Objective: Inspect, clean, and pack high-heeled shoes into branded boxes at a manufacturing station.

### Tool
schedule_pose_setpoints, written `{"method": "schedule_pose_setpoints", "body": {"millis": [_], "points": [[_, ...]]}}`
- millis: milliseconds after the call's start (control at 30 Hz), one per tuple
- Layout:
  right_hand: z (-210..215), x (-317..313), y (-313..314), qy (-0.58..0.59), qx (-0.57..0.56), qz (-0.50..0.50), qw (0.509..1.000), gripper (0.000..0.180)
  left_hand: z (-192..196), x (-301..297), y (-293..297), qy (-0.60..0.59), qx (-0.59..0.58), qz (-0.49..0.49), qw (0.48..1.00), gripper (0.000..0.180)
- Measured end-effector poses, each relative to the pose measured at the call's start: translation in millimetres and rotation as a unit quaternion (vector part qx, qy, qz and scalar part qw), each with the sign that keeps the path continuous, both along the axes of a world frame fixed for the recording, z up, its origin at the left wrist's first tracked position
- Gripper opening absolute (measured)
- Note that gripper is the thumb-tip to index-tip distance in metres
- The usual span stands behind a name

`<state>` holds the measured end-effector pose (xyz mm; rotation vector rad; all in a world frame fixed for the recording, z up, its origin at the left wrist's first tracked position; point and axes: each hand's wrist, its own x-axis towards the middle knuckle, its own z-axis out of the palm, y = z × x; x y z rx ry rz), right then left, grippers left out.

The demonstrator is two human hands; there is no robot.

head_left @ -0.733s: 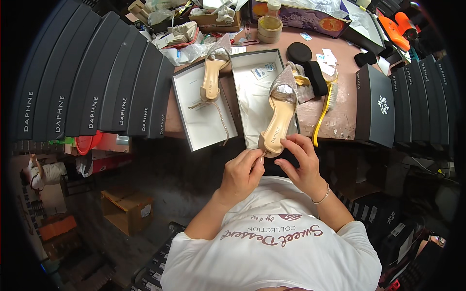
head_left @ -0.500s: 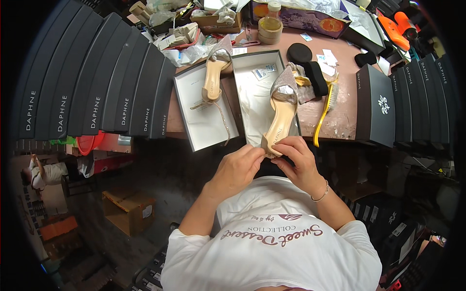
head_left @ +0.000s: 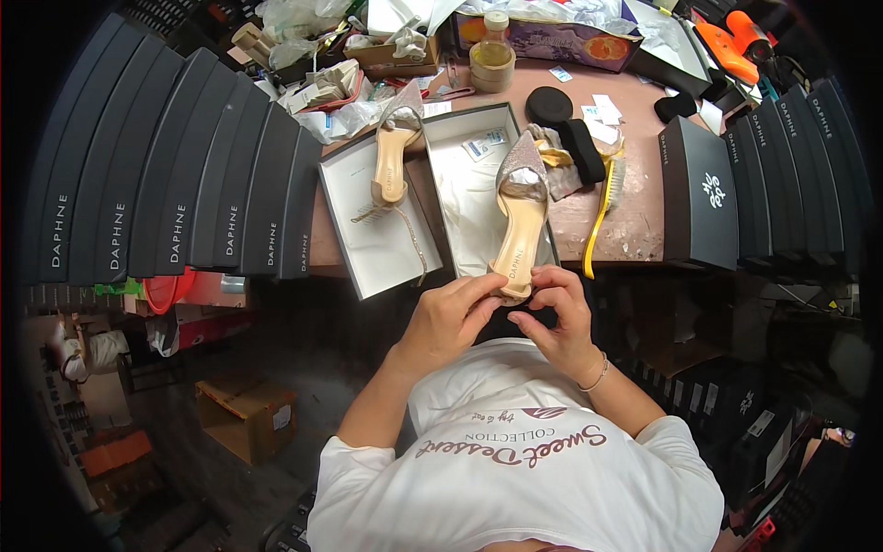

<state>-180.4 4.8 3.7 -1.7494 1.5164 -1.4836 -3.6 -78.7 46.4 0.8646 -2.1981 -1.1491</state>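
Note:
A glittery pointed sandal [head_left: 517, 235] with a beige insole stands out over the table's front edge, toe pointing away. My left hand [head_left: 448, 322] pinches its heel end from the left. My right hand [head_left: 563, 322] curls at the heel's right side, fingertips against it and thumb lower down. What lies under the heel is hidden. The matching sandal [head_left: 391, 161] rests on a shallow white-lined box part [head_left: 354, 189], its sparkly strap [head_left: 411, 241] trailing down. Right of that, a second open box part [head_left: 451, 170] holds white paper and small packets, partly beneath the held sandal.
Dark shoe boxes stand in rows at the left [head_left: 207, 166] and right [head_left: 704, 198]. Behind are a yellow-handled brush [head_left: 602, 216], a round black pad [head_left: 549, 106], a bottle of yellowish liquid [head_left: 494, 51] and a printed carton [head_left: 570, 41]. A cardboard box [head_left: 246, 419] sits on the floor; another person [head_left: 87, 354] is far left.
My right hand's fingers have slid from the top of the heel to its right side, with the thumb more apart. My left fingers now reach over the heel's left edge. The whole view has shifted slightly.

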Motion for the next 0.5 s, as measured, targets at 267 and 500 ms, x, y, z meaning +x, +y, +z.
{"method": "schedule_pose_setpoints", "body": {"millis": [267, 500], "points": [[8, 10, 0, -0.063, 0.062, -0.014, 0.996, 0.021, -5, 3, -4, 0.005, 0.033, 0.006, 0.999, 0.026], [9, 1, -2, -0.158, 0.117, 0.051, 0.979, 0.008, 3, 6, -12, 0.01, 0.077, -0.019, 0.997, 0.027]]}}
